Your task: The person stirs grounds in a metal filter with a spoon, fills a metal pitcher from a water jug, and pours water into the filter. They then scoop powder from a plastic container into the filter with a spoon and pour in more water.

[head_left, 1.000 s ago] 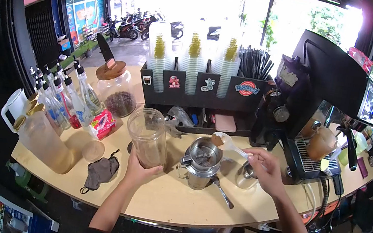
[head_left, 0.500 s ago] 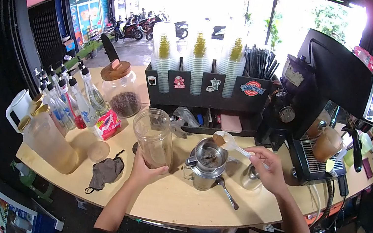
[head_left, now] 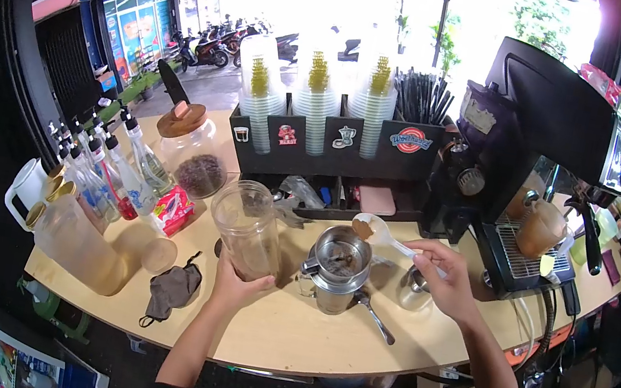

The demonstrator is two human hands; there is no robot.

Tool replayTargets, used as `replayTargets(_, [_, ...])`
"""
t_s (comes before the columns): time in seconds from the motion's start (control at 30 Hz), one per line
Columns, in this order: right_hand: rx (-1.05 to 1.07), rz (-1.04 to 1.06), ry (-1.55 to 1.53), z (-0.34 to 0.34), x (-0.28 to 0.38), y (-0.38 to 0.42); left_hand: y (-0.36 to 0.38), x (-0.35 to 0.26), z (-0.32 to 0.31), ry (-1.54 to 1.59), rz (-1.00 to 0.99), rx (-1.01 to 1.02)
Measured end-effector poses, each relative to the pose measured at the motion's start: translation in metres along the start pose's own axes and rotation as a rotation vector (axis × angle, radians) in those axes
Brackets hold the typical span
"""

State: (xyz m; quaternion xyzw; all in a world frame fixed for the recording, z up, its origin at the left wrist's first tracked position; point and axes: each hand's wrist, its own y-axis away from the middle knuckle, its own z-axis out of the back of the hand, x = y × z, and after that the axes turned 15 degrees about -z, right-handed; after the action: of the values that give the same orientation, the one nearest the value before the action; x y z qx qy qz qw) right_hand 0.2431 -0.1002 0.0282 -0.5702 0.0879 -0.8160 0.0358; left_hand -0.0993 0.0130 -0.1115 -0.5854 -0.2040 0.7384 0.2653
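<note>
My left hand [head_left: 237,287] is wrapped round the lower part of a tall clear jar [head_left: 250,229], tilted slightly, with its open mouth up. Between thumb and fingers my right hand [head_left: 445,278] grips the handle of a white plastic spoon [head_left: 390,240]. Brown powder lies in the spoon's bowl, which is just above and right of the rim of a metal drip coffee filter [head_left: 337,269]. Some dark grounds show inside the filter, which sits on a glass mug [head_left: 333,302]. A metal spoon [head_left: 375,320] lies beside the mug, and a small metal canister [head_left: 416,290] stands below my right hand.
A black holder [head_left: 324,165] with stacked plastic cups and straws stands behind. An espresso machine [head_left: 518,264] is on the right. Pump bottles [head_left: 112,163], a bean jar [head_left: 199,166], a frosted jug [head_left: 82,241], a round lid [head_left: 160,252] and a dark face mask [head_left: 173,290] are left.
The view has shifted slightly, moving most things a little left in the picture. Both hands keep their holds, and the powder-laden spoon stays near the filter's rim.
</note>
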Motion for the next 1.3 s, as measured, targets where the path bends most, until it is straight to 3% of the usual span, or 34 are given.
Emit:
replayTargets(0.2, [0.031,-0.095,-0.011,-0.002,0.007,0.004,0.001,0.002,-0.002,0.078,0.02,-0.004])
replayTargets(0.8, [-0.093,-0.082,0.025,-0.009,0.003,0.031,-0.004,-0.02,0.001,0.016,0.041,0.008])
replayTargets(0.93, [-0.058,-0.013,0.02,-0.017,0.007,0.031,-0.003,-0.013,0.001,0.038,0.007,0.009])
replayTargets(1.1, [-0.014,-0.182,-0.063,-0.015,0.015,0.03,-0.004,-0.012,0.002,0.033,-0.028,0.007])
replayTargets(1.2, [0.0,-0.079,-0.011,-0.021,0.01,0.027,-0.005,-0.023,0.0,0.084,-0.028,-0.003])
replayTargets(1.3, [-0.002,-0.126,0.01,-0.019,0.014,0.029,-0.007,-0.025,0.001,0.124,-0.015,0.0])
